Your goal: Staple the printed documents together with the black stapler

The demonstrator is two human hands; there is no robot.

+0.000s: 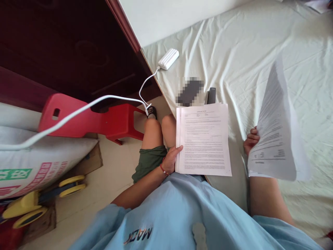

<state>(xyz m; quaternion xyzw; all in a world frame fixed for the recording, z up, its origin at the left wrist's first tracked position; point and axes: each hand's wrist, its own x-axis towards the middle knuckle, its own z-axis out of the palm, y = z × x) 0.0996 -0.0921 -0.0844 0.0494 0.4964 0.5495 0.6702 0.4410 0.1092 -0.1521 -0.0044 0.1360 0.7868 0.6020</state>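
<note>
Far left: printed sack (pixel 39 156) on the floor, yellow-wheeled toy (pixel 39 203) in front of it on cardboard (pixel 90 161). Red stool (pixel 104 119) lies tipped against the dark wood bed frame (pixel 65 48). White cable (pixel 85 107) runs across the stool and up to a white power bank (pixel 168 58) on the bed sheet (pixel 234 52).

Person sits at the bed edge, knees (pixel 160 130) bare, green shorts (pixel 148 161), light blue shirt (pixel 182 215).

Left hand (pixel 171 160), red band at the wrist: thumb lies on top of the paper stack (pixel 204 139) at its lower left edge, other fingers hidden under or beside it. A loose clasp on the edge, not a full fist. Stack lies flat on the sheet, just beside the knees, printed side up, several sheets offset at the left edge.

Just above the stack: blurred dark object (pixel 189 92) and a small black device (pixel 211 95), both close to the stack's top edge.

Right hand (pixel 251 140): fingers curled around the left edge of loose sheets (pixel 275 139), lifted off the bed and bent, printed side showing. Well apart from the stack. Thumb not visible behind the paper.
</note>
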